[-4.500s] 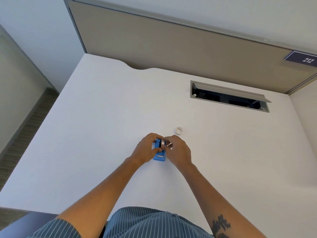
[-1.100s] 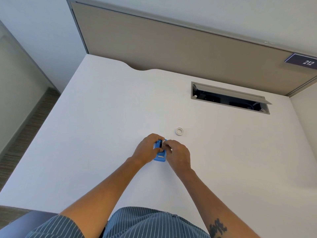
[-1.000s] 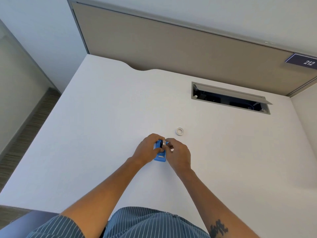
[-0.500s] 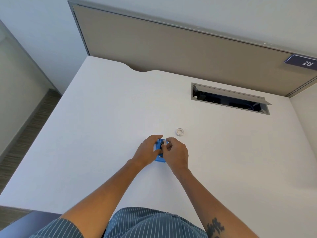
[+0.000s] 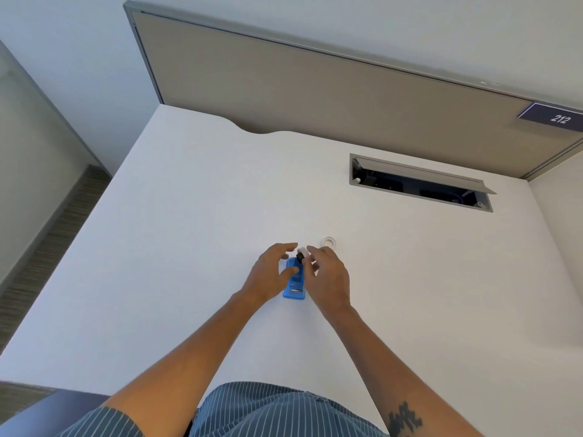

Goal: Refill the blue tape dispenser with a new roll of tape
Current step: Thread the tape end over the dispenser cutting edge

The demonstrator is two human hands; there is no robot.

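Observation:
The blue tape dispenser (image 5: pixel 295 283) lies flat on the white desk (image 5: pixel 189 231), its metal cutter toward me. My left hand (image 5: pixel 271 275) rests against its left side, thumb on the blue body and fingers spread above it. My right hand (image 5: pixel 328 279) pinches a tape roll on a black hub (image 5: pixel 301 254) just above the dispenser's far end. A small white ring (image 5: pixel 328 241), which looks like a tape core, lies on the desk just beyond my right fingertips.
An open cable hatch (image 5: pixel 419 184) is set into the desk at the back right. A tan partition panel (image 5: pixel 315 99) runs along the far edge. The floor drops away past the desk's left edge.
My right hand has lifted the roll and hub up out of the dispenser's far end. My left fingers have opened and spread, and more of the blue body shows.

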